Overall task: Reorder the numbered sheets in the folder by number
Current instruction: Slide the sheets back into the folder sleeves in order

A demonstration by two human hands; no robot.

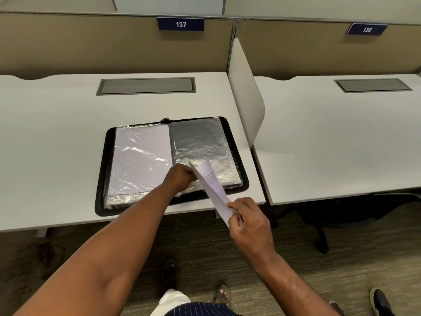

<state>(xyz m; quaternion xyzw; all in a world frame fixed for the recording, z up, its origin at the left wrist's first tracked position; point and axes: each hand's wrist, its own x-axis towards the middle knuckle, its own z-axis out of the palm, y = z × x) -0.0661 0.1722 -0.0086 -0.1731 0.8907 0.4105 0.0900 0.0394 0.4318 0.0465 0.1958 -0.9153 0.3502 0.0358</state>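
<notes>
A black zip folder [232,133] lies open on the white desk [57,133]. Its left clear sleeve [139,156] holds a white sheet; its right sleeve [200,142] looks empty and grey. My right hand [248,222] pinches the near end of a printed white sheet [211,185], which curls up over the folder's lower right corner. My left hand [180,176] has curled fingers at the bottom edge of the right sleeve, touching the sheet's far part. Whether it grips the sleeve's plastic or the sheet is unclear.
A white divider panel [247,94] stands right of the folder, with a second desk [341,137] beyond it. Grey cable hatches [145,86] are set into the desks. Partition labels read 137 [180,24] and 138. A dark chair base [319,226] and feet are on the carpet.
</notes>
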